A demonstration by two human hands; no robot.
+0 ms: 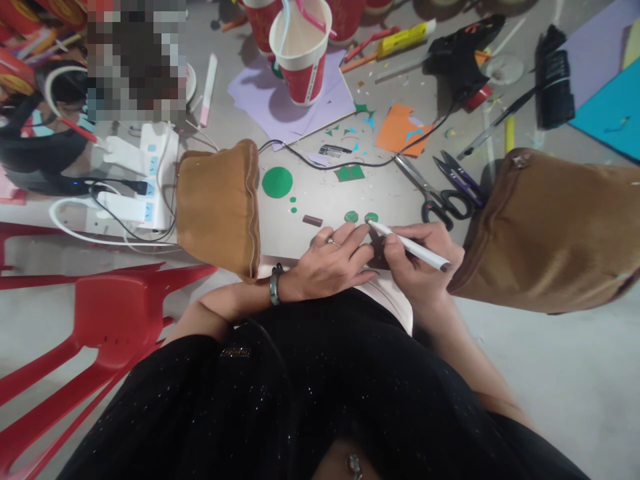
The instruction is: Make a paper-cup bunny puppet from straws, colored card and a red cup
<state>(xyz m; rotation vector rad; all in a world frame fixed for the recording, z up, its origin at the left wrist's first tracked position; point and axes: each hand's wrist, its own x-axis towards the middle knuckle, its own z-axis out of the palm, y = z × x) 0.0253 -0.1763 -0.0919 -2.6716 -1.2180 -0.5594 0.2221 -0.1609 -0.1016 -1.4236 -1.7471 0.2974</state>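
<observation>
A white marker (pixel 417 249) is held in my right hand (pixel 424 260), its tip at a small green disc (pixel 371 218) near the table's front edge. My left hand (pixel 336 260) lies on the table edge with fingers spread, just below a second green disc (pixel 351 217) with marks on it. A short brown piece (pixel 313 221) sits above my left hand. Farther left are a larger green circle (pixel 277 182) and two tiny green dots. A green paper scrap (pixel 349 173) lies behind the discs.
Scissors (pixel 440 198) and purple-handled snips (pixel 463 179) lie right of the discs. Brown fabric pieces (pixel 217 210) flank both sides. Behind are a black cable, an orange paper (pixel 404 129), a paper cup (pixel 301 57) and a glue gun (pixel 460 57). A power strip (pixel 159 180) is left.
</observation>
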